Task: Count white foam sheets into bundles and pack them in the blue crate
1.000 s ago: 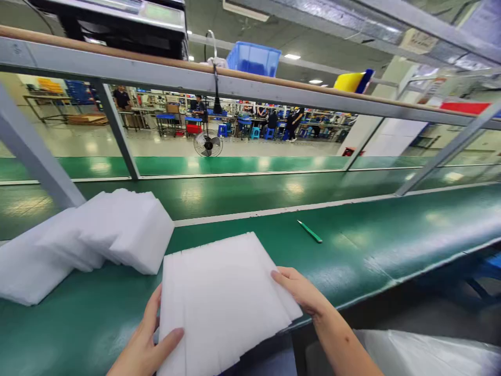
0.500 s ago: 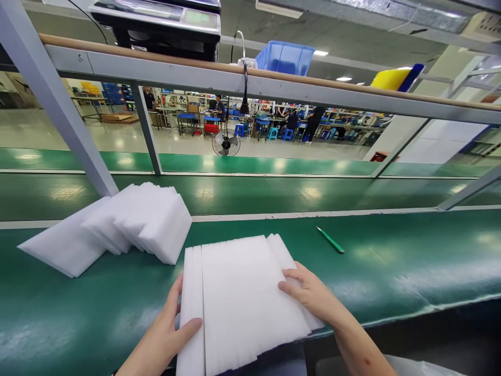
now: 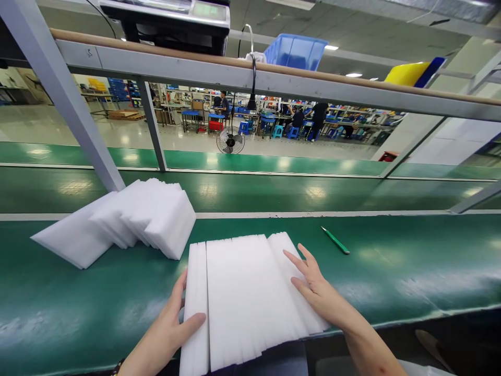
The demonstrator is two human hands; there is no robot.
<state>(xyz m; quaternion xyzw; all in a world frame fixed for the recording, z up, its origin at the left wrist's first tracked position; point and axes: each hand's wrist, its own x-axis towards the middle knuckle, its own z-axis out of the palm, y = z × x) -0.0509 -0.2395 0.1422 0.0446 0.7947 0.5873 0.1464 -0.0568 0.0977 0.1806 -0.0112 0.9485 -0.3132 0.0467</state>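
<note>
A row of thin white foam sheets (image 3: 242, 292) lies fanned at the front edge of the green bench, its near end jutting past the edge. My left hand (image 3: 172, 318) is closed around the row's left side, thumb on top and fingers along the outer edge. My right hand (image 3: 317, 287) has its fingers spread, resting on or just over the right-hand sheets. Back left, a second pile of white foam sheets (image 3: 164, 222) leans in overlapping layers. To the right of the row lies a slim green craft knife (image 3: 335, 240).
A grey metal frame (image 3: 344, 91) crosses above the bench (image 3: 391, 277). On its shelf stand a digital scale (image 3: 168, 23), a blue bin (image 3: 295, 52) and a yellow bin (image 3: 407, 74). A fan (image 3: 230, 141) and people at work are visible beyond.
My right hand has loosened and spread its fingers, shifting slightly right over the sheets. The right-hand sheets are fanned a little wider. My left hand keeps its hold. The view has shifted slightly.
</note>
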